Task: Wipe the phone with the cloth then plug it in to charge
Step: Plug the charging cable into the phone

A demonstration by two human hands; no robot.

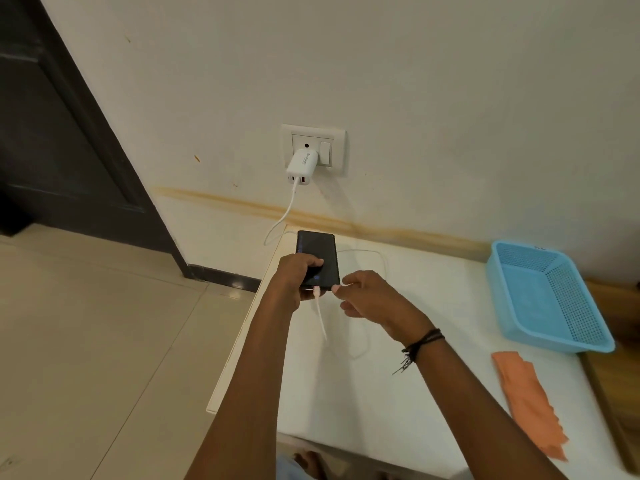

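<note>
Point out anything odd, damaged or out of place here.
A brownish-orange stain streak runs along the wall just above the table. The orange cloth lies crumpled near the table's right edge. Nothing else stands out.

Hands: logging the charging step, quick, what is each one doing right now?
Left hand: closed on the phone, holding it on the table.
Right hand: loosely curled beside the phone, holding nothing visible.

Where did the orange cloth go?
The orange cloth lies flat on the white table, at the lower right of the head view, just in front of the blue basket and away from both hands.
</note>
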